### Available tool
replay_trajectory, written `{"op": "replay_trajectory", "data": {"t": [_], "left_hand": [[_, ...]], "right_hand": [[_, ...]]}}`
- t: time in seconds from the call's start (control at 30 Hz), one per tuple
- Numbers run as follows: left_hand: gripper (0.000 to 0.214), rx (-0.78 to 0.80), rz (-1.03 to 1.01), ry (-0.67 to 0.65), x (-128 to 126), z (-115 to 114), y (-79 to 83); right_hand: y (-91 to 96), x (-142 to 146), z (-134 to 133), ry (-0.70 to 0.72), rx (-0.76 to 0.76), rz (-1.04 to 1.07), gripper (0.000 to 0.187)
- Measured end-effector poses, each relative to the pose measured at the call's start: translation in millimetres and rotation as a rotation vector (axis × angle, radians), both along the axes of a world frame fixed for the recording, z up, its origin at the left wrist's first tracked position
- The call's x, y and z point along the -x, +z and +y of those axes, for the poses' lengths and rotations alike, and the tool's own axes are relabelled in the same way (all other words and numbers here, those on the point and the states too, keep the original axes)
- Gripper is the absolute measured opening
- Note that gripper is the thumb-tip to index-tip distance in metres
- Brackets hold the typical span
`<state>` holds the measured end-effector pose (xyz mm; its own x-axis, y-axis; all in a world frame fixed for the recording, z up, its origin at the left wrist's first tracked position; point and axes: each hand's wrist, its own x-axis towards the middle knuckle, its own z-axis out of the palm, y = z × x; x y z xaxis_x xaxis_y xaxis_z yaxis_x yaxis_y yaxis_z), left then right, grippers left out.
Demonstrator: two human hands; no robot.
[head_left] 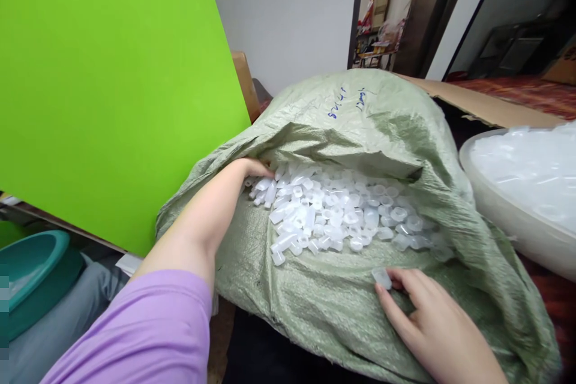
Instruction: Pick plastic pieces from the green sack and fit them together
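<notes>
A large green woven sack (pixel 315 300) lies with its mouth open toward me, and a heap of small translucent white plastic caps (pixel 333 210) shows inside. My left hand (pixel 258 168) reaches into the left side of the mouth, at the edge of the heap. Its fingers are hidden by the sack's fold and the pieces. My right hand (pixel 432 318) is over the lower flap at the right, with one plastic cap (pixel 381 278) pinched between thumb and forefinger.
To the right stands a round whitish tub (pixel 508 198) heaped with similar translucent pieces. A bright green panel (pixel 112 72) rises at the left, above a teal basin (pixel 40 288). Behind the sack, a cardboard flap (pixel 495 108) sticks out. A doorway (pixel 382 12) opens farther back.
</notes>
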<state>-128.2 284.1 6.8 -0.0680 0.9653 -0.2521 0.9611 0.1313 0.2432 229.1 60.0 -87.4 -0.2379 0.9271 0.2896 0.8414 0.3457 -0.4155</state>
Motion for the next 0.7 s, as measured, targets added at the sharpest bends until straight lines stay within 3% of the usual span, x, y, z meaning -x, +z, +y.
{"op": "replay_trajectory", "data": {"t": [0.13, 0.4, 0.53, 0.6, 0.7], "left_hand": [[0.063, 0.146, 0.034, -0.062, -6, -13, -4.3], [0.060, 0.098, 0.118, -0.115, 5, -71, -14.7], [0.063, 0.107, -0.070, -0.171, 10, -99, -6.5], [0.069, 0.090, -0.155, -0.117, 10, -111, 0.1], [0.085, 0.038, -0.068, 0.080, 6, -132, 11.0]], "right_hand": [[-0.3, -1, 0, -0.005, -0.001, 0.015, 0.027], [-0.9, -1, 2, -0.011, 0.030, 0.026, 0.031], [-0.4, -1, 1, -0.010, 0.033, 0.028, 0.035], [-0.7, -2, 1, -0.011, 0.033, 0.030, 0.037], [-1.3, -3, 1, -0.015, 0.029, 0.031, 0.039]]}}
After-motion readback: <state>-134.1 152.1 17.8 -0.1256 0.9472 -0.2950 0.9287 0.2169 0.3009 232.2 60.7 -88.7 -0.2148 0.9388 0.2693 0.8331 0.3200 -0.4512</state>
